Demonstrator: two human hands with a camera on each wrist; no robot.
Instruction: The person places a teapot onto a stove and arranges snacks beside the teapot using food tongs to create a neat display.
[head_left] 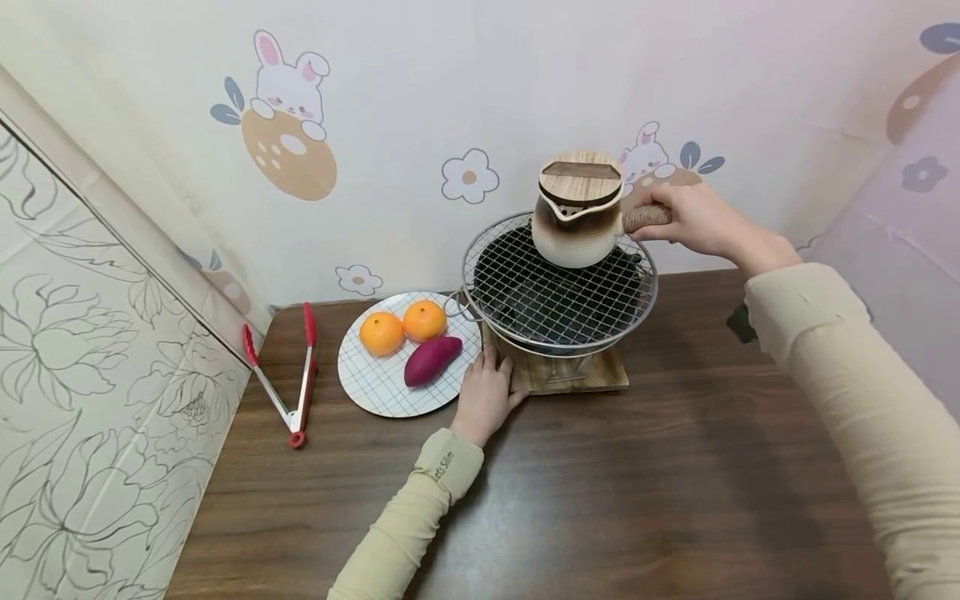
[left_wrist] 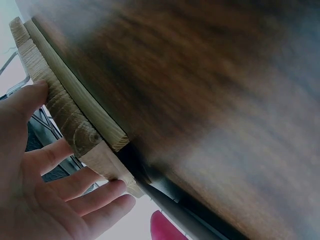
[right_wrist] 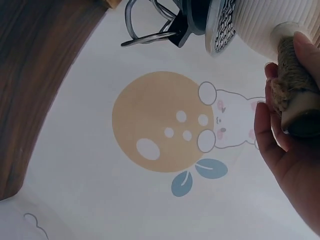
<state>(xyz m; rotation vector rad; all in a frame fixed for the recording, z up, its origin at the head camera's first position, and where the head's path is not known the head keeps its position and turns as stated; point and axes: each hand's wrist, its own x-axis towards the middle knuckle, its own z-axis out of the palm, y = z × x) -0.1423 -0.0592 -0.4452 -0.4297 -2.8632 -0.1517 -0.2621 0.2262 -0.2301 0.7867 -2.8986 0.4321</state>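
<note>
Head view: pot is beside right fingers gripping its handle, left fingers relaxed

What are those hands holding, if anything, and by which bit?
The right hand holds the lidded teapot by its rope-wrapped side handle. The left hand just touches the wooden board, without gripping it.

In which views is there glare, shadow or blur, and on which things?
Head view: soft glare on the table, faint shadow left of the right sleeve; left wrist view: the table looks blurred with a pale sheen, the board sharper; right wrist view: wall softly lit, the end of the handle dark.
</note>
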